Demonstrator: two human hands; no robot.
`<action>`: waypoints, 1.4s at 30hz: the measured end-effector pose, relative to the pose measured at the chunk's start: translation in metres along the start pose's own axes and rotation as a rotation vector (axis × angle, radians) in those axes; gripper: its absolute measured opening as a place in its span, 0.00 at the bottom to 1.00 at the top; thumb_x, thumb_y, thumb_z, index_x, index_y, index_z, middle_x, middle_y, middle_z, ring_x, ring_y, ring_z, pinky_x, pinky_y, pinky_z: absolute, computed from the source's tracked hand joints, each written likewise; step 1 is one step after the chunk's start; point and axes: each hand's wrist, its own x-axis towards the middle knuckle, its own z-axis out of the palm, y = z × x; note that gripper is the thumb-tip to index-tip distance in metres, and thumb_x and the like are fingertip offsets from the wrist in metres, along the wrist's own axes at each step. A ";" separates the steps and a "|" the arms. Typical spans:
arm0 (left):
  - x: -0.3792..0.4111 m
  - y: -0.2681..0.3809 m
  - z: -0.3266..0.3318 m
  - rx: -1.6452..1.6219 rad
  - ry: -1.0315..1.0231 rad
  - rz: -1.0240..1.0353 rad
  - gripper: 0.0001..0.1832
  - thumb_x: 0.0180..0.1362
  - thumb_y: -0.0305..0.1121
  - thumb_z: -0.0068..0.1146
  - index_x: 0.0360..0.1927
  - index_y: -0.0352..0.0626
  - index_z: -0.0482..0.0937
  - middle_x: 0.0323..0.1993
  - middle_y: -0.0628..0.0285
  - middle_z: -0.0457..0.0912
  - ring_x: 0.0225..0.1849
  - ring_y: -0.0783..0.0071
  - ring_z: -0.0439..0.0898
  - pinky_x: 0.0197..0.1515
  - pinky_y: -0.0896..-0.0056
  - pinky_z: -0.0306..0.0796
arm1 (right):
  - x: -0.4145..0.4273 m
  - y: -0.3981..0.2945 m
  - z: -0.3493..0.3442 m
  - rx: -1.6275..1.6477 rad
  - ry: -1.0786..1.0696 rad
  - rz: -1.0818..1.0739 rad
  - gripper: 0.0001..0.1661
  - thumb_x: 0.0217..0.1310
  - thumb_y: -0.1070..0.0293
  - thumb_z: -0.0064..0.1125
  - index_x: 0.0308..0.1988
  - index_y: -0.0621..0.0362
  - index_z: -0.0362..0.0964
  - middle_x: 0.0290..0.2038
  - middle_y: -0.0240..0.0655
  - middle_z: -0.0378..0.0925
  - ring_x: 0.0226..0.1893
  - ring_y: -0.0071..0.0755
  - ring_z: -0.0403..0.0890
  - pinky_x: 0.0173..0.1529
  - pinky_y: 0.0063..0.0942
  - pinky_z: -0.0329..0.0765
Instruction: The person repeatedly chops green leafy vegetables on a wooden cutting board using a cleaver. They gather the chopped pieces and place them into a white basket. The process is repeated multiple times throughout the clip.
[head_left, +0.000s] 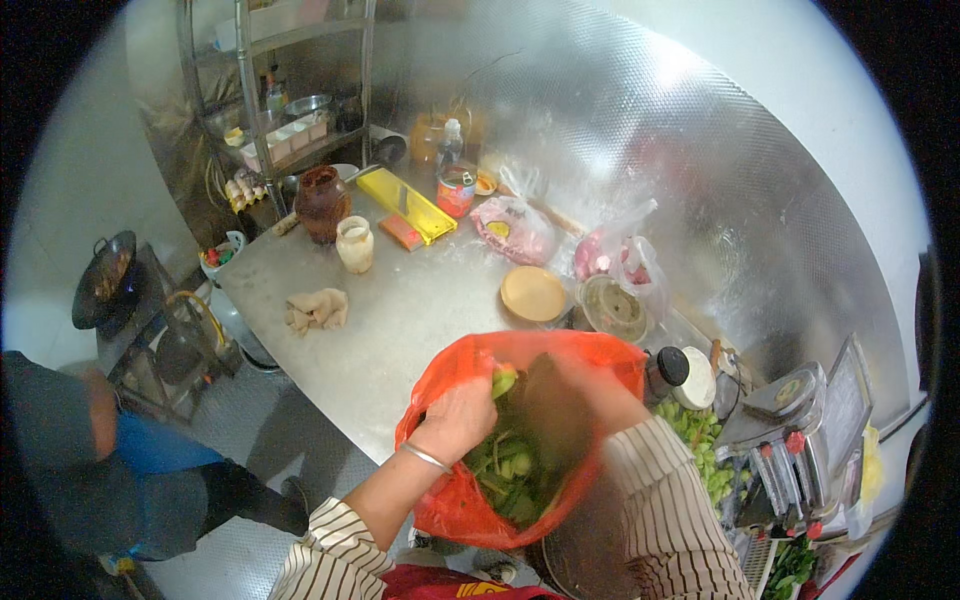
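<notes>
A red plastic bag (517, 534) with its mouth wide open stands before me, partly over the metal table's edge. Leafy green vegetables (517, 461) lie inside it. My left hand (459, 420), with a bangle on the wrist, is at the bag's left rim, its fingers closed around a green vegetable piece (504, 380). My right hand (581, 382) reaches into the right side of the bag; it is blurred, and its fingers and anything in them cannot be made out.
On the metal table (405, 300) are a beige cloth (317, 310), a cream jar (355, 245), a brown jar (322, 204), a yellow slicer (409, 204) and a yellow lid (533, 293). Cut greens (694, 442) and a slicing machine (795, 442) are right. A person (97, 465) stands left, near a wok (109, 277).
</notes>
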 end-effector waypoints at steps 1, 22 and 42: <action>0.003 0.000 -0.001 0.007 0.060 0.021 0.22 0.47 0.23 0.51 0.49 0.34 0.68 0.38 0.41 0.76 0.38 0.44 0.78 0.39 0.49 0.73 | 0.004 -0.002 -0.001 0.016 0.000 -0.026 0.23 0.49 0.75 0.55 0.49 0.60 0.65 0.41 0.45 0.75 0.44 0.43 0.76 0.47 0.36 0.74; -0.011 -0.013 0.015 -0.362 -0.095 -0.098 0.28 0.37 0.34 0.70 0.46 0.40 0.76 0.39 0.50 0.81 0.42 0.59 0.80 0.47 0.63 0.73 | 0.012 0.017 0.005 0.424 -0.033 -0.085 0.24 0.51 0.75 0.61 0.50 0.58 0.67 0.43 0.37 0.76 0.47 0.33 0.76 0.50 0.31 0.74; -0.021 0.021 -0.028 -0.518 0.074 0.304 0.25 0.40 0.20 0.65 0.47 0.35 0.75 0.39 0.63 0.80 0.42 0.78 0.77 0.46 0.74 0.71 | -0.033 -0.058 -0.050 0.086 -0.321 -0.142 0.39 0.46 0.58 0.68 0.57 0.58 0.60 0.51 0.48 0.70 0.51 0.50 0.72 0.55 0.40 0.70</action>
